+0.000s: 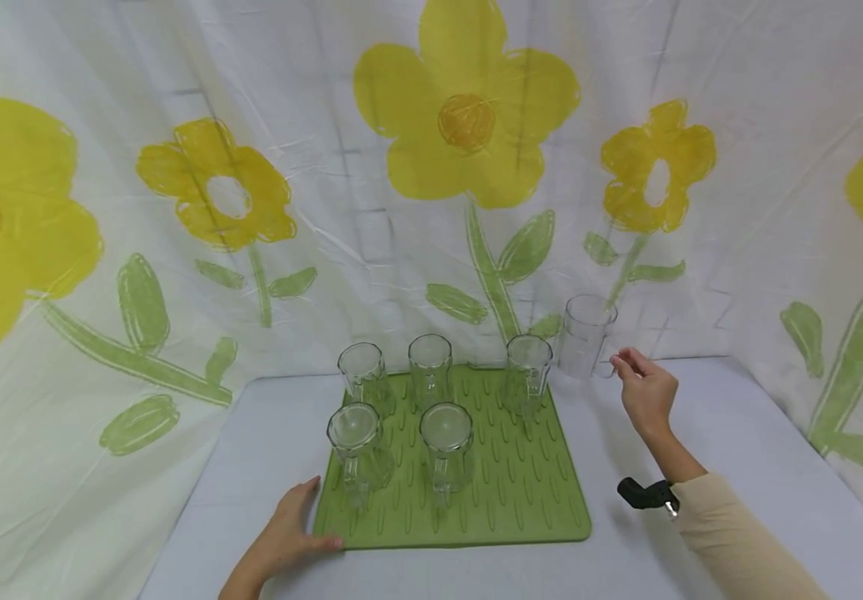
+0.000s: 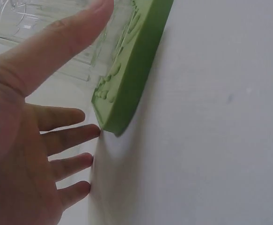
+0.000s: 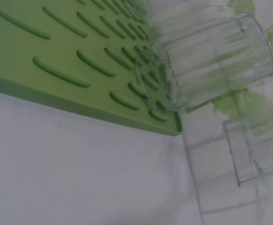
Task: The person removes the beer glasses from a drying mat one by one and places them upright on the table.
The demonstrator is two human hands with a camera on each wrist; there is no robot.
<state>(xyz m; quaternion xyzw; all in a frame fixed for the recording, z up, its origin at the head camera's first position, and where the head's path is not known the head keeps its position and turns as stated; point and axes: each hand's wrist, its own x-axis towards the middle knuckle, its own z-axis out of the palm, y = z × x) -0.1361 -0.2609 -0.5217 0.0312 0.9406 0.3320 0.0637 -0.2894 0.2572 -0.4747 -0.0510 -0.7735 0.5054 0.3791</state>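
Observation:
My right hand [image 1: 647, 392] pinches the handle of a clear glass mug [image 1: 581, 340], held upright beyond the mat's back right corner. The right wrist view shows this mug [image 3: 260, 145] at its right edge, apparently raised off the table; only a fingertip appears there. Several more glass mugs stand on a green ridged mat [image 1: 521, 500]. Among them, one mug [image 1: 527, 375] is at the back right, one [image 1: 430, 371] at back middle, and one [image 1: 446, 446] in front. At the mat's front left corner lies my left hand [image 1: 285, 529], fingers spread and thumb at the front edge.
A white cloth-covered table [image 1: 236, 450] carries the mat. Behind and on both sides hangs a white curtain [image 1: 341, 275] printed with yellow flowers. A dark wrist mount [image 1: 645, 493] sticks out from the right sleeve.

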